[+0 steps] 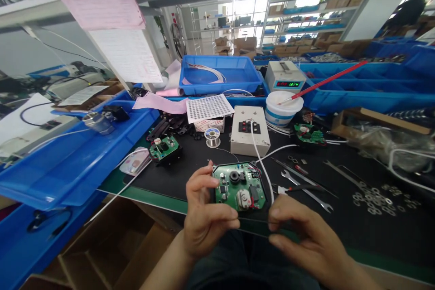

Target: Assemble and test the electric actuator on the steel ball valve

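Fingers of the left hand (204,215) curl around the left edge of one green circuit board (239,186) in a black frame, thumb pressed near its lower left corner; the board is held just above the near edge of the black mat (356,231). At the right, the right hand (306,235) pinches thumb and forefinger together on something thin and dark at the board's lower right corner; what it is cannot be told.

Starting at the far left, one large blue tray (78,158) slopes down toward the mat, with a single metal cylinder (95,122) resting in it. Beside its lower corner lies one small pale plastic cover (135,161). Next comes a second green board (165,147), sitting on a black holder well apart from the held one. Behind it lies one sheet of small dark dots in a grid (208,108), and just below that one spool of solder wire (212,137). One beige switch box (249,130) stands behind the held board, with a white cable (263,167) running from it past the board's right side. Further back sits one blue bin (220,72).

Right of the box stands one white tub (283,108) with a single red-handled brush (326,80) leaning in it, and behind it one meter with a green readout (284,77). A third green board (309,135) lies beyond. Two wrenches (307,190) lie right of the held board, and many loose washers (374,199), too many to count, are scattered at the far right.
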The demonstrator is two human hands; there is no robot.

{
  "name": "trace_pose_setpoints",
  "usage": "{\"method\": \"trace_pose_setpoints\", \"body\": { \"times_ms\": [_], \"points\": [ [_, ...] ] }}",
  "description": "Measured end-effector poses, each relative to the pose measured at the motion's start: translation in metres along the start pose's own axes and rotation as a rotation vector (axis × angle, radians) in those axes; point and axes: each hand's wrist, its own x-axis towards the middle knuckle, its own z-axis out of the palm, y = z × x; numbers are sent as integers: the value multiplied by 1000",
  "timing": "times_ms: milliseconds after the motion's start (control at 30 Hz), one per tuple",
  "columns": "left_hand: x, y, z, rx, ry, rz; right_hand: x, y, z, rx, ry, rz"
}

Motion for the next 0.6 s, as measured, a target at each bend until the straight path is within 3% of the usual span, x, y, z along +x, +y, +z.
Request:
{"method": "trace_pose_setpoints", "body": {
  "times_ms": [133, 367, 600],
  "points": [
    [0, 1, 2, -85, 35, -22, -7, 4, -2, 67, 70, -35],
    [3, 4, 4, -102, 53, -31, -7, -1, -5, -48, 143, -43],
    [2, -5, 6, -156, 115, -72, -11, 5, -3, 46, 259, 37]
  ]
}}
